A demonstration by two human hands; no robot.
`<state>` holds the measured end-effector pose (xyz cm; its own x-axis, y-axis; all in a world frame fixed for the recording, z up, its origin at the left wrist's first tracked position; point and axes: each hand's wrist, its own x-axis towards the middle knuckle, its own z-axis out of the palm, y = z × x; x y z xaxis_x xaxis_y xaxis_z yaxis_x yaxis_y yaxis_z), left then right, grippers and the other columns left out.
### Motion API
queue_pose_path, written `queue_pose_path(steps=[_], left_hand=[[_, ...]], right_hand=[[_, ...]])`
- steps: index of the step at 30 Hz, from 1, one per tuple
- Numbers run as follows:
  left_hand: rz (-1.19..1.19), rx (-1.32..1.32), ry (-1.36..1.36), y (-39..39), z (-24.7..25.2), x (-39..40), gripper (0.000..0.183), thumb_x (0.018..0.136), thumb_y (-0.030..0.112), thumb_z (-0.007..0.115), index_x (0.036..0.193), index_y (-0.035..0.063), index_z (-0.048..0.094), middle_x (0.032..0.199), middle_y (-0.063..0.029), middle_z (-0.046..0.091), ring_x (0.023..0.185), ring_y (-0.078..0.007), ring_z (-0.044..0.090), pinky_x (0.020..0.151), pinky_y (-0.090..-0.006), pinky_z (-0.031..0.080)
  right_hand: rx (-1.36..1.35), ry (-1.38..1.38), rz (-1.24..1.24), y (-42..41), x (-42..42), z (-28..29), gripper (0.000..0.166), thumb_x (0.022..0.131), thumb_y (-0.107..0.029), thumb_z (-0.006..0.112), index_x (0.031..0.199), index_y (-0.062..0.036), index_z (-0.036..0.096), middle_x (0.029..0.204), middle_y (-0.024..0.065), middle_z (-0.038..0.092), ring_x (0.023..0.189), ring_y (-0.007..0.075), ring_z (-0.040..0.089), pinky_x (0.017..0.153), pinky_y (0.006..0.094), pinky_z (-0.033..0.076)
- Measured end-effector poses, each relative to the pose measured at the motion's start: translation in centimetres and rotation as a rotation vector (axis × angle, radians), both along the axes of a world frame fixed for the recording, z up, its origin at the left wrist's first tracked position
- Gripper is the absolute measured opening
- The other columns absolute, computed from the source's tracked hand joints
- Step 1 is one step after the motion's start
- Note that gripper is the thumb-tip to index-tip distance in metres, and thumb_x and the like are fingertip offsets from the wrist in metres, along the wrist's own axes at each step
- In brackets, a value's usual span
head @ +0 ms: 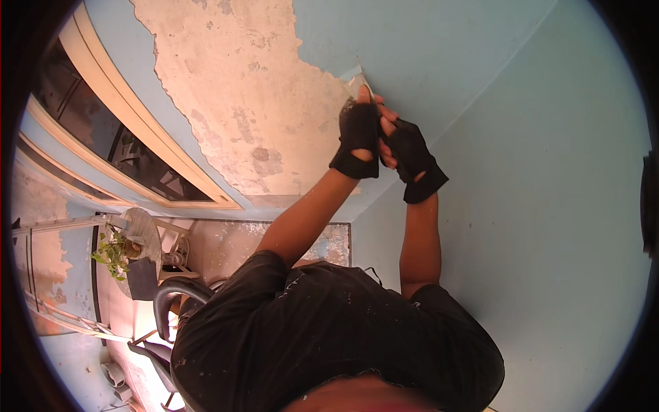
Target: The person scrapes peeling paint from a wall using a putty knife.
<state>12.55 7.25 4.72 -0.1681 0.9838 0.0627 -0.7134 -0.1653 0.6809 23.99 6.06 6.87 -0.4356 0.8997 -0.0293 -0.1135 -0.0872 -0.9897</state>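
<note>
Both hands wear black fingerless gloves and are raised close together at the wall. My left hand point(359, 131) is closed around a scraper point(356, 81), its thumb lying near the blade. From the right, my right hand point(409, 149) grips the same tool, its fingers against those of my left hand; the handle is mostly hidden. The blade meets the wall where blue paint point(432, 56) borders a bare, patchy plaster area point(231, 87). A small loose flake of paint shows at the blade.
A wall corner runs diagonally at the right. Wood-framed windows point(149, 149) line the left. Lower left are a round table point(152, 232) with a potted plant point(114, 252), chairs, a black curved seat back point(177, 291) and a ladder point(67, 316). Paint flakes litter the floor edge point(329, 242).
</note>
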Motion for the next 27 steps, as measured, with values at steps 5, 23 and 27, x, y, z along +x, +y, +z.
queue_pose_path(steps=[5, 23, 27], left_hand=[[0.025, 0.016, -0.069, -0.2, -1.5, 0.3, 0.053, 0.098, 0.052, 0.044, 0.104, -0.0003, 0.049, 0.071, -0.0127, 0.063, 0.048, -0.0194, 0.056, 0.038, -0.0274, 0.046], [0.043, 0.062, -0.130, 0.3, 1.5, -0.4, 0.045, 0.101, 0.045, 0.044, 0.097, 0.0004, 0.049, 0.064, -0.0121, 0.060, 0.063, -0.0249, 0.060, 0.059, -0.0356, 0.052], [0.065, 0.058, -0.089, 0.3, 0.9, 0.6, 0.046, 0.101, 0.046, 0.043, 0.100, 0.0003, 0.047, 0.068, -0.0127, 0.062, 0.053, -0.0233, 0.058, 0.048, -0.0331, 0.050]], right_hand=[[-0.004, -0.077, 0.007, -1.2, 0.0, 0.0, 0.030, 0.099, -0.029, 0.053, 0.083, -0.0039, 0.057, 0.052, 0.0007, 0.046, 0.036, 0.0097, 0.039, 0.035, 0.0258, 0.031], [0.069, -0.093, 0.014, -0.1, -0.4, 1.8, 0.035, 0.098, -0.030, 0.054, 0.072, -0.0057, 0.055, 0.051, 0.0004, 0.045, 0.035, 0.0096, 0.037, 0.036, 0.0259, 0.032], [0.027, -0.063, 0.039, -0.1, 0.3, 1.4, 0.035, 0.097, -0.029, 0.055, 0.071, -0.0058, 0.054, 0.051, 0.0009, 0.046, 0.035, 0.0097, 0.038, 0.035, 0.0262, 0.030]])
